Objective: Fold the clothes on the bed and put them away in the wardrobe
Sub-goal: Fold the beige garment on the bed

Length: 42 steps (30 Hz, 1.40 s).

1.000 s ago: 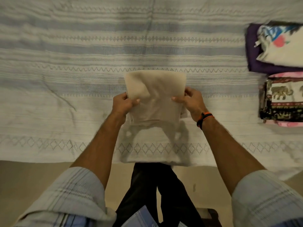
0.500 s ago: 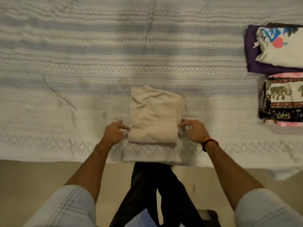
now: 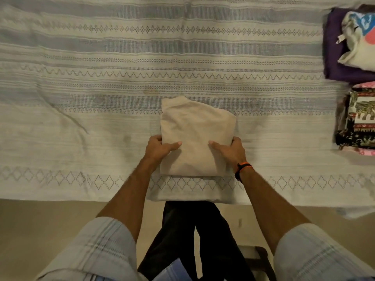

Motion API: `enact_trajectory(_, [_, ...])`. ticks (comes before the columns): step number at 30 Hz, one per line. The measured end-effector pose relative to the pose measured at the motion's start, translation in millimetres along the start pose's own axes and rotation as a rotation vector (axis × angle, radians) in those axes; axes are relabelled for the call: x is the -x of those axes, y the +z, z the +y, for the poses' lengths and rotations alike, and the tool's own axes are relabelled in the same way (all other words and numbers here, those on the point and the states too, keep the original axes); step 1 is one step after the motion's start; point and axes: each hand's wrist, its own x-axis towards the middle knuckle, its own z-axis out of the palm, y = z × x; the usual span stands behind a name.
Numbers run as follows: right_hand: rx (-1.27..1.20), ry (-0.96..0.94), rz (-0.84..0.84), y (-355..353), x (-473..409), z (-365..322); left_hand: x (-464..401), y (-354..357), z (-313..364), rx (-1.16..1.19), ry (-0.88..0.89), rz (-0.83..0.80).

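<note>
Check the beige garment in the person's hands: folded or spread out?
Folded. The beige garment is a compact rectangle with stacked edges along its near side, lying on the bedspread, gripped by the left hand and right hand.

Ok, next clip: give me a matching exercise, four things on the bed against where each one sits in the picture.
Things:
1. beige folded garment
2. purple garment
3. elephant-print cloth
4. orange-and-black wristband

Places:
A. far right, nearer pile
B. between both hands, at the near edge of the bed
C. on the right wrist
D. top right corner, under a white printed top

Pairs: 1-B, 2-D, 3-A, 4-C
</note>
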Motion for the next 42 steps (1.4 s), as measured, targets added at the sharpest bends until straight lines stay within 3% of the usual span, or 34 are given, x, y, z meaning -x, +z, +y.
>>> enact_trajectory(4, [-0.114,-0.007,-0.065,0.8,-7.3,4.6,-8.0,9.5,3.3,0.074,-0.037,-0.091])
enact_trajectory(8, [-0.296,0.031,-0.207,-0.3,-5.1,0.1,-6.4,16.3,5.4,0.097,-0.033,-0.072])
enact_trajectory(19, [-0.313,-0.126,-0.132,-47.0,64.4,-39.3,71.3,13.2,50.0,0.154,0.058,-0.123])
enact_trajectory(29, [-0.421,-0.242,-0.066,-145.2,141.5,-40.8,185.6,59.2,98.6,0.074,0.220,-0.165])
enact_trajectory(42, [-0.468,-0.437,-0.010,-324.9,184.7,25.2,317.4,207.2,97.2,0.155,0.362,-0.206])
